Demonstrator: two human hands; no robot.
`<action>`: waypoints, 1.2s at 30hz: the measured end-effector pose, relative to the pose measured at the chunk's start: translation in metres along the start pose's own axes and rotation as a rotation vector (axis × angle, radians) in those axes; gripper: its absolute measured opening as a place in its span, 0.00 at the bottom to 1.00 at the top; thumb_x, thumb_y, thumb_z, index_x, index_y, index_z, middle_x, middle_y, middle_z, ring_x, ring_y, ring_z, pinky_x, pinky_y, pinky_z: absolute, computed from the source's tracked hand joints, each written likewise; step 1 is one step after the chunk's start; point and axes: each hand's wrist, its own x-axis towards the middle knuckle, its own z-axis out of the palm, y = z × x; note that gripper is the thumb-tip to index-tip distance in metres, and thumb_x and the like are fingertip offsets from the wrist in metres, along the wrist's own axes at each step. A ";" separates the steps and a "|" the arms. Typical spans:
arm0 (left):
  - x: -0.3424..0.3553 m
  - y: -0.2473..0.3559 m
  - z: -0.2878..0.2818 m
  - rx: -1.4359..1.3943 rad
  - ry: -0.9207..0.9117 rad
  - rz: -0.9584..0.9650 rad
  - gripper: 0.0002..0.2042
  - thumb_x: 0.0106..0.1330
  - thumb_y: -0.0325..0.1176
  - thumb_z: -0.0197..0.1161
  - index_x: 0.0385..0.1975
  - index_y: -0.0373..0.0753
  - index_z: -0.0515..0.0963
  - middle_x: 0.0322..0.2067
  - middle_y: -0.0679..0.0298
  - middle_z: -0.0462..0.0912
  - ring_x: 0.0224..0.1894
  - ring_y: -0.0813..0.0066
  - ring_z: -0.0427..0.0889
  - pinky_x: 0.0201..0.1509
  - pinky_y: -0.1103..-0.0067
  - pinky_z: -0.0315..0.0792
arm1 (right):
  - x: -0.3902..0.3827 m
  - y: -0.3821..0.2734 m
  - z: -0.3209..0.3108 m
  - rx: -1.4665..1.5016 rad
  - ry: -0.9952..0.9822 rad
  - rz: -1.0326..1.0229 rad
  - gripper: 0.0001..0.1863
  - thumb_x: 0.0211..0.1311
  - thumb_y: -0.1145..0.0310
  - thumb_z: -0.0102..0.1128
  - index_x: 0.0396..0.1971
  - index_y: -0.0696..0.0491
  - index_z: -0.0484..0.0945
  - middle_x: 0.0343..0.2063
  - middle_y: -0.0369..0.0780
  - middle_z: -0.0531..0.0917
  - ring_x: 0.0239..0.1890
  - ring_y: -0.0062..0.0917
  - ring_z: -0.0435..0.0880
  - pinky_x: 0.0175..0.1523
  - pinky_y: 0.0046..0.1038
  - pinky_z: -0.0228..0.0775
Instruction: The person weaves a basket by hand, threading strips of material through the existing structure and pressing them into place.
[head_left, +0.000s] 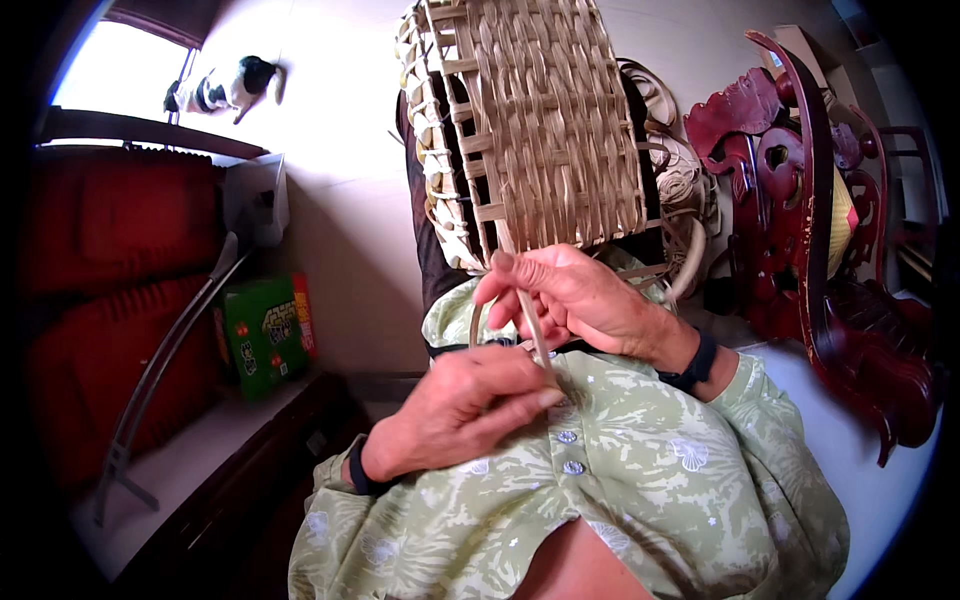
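Observation:
A woven basket (pixel 550 120) of flat tan strips lies across my lap, its close-woven side facing up and a looser, open weave along its left edge. From its near edge a narrow tan weaving strip (pixel 530 318) runs down toward my body. My right hand (pixel 590 300) pinches this strip between thumb and forefinger close to the basket; its other fingers are curled. Lower and to the left, my left hand (pixel 465 405) is closed on the same strip, near my shirt front. Part of the strip also loops to the left, between the two hands.
Coiled tan strips (pixel 685 185) lie right of the basket. A carved dark-red wooden chair (pixel 810 230) stands at the right. On the left are red cases (pixel 120 220), a green box (pixel 265 340) and a curved metal frame (pixel 165 380). A black-and-white animal (pixel 225 90) is on the far floor.

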 end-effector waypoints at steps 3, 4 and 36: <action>-0.002 -0.021 -0.009 -0.125 -0.155 -0.114 0.12 0.72 0.36 0.58 0.36 0.31 0.80 0.32 0.61 0.82 0.30 0.76 0.77 0.35 0.77 0.73 | -0.012 0.002 0.004 -0.066 0.205 -0.174 0.20 0.72 0.55 0.49 0.23 0.52 0.72 0.17 0.30 0.73 0.15 0.11 0.65 0.16 0.17 0.53; -0.003 -0.027 -0.015 -0.189 -0.037 -0.209 0.15 0.73 0.39 0.55 0.38 0.32 0.80 0.34 0.63 0.83 0.29 0.79 0.76 0.34 0.79 0.72 | -0.020 0.006 0.006 -0.355 0.197 -0.324 0.20 0.72 0.57 0.49 0.21 0.53 0.71 0.16 0.32 0.72 0.15 0.14 0.66 0.18 0.21 0.56; -0.008 0.032 0.006 -0.056 -0.171 -0.182 0.09 0.71 0.29 0.58 0.38 0.30 0.81 0.26 0.67 0.82 0.32 0.79 0.80 0.38 0.82 0.73 | 0.010 -0.010 -0.019 0.001 -0.146 -0.098 0.22 0.71 0.53 0.53 0.41 0.59 0.80 0.23 0.36 0.83 0.12 0.09 0.67 0.17 0.13 0.57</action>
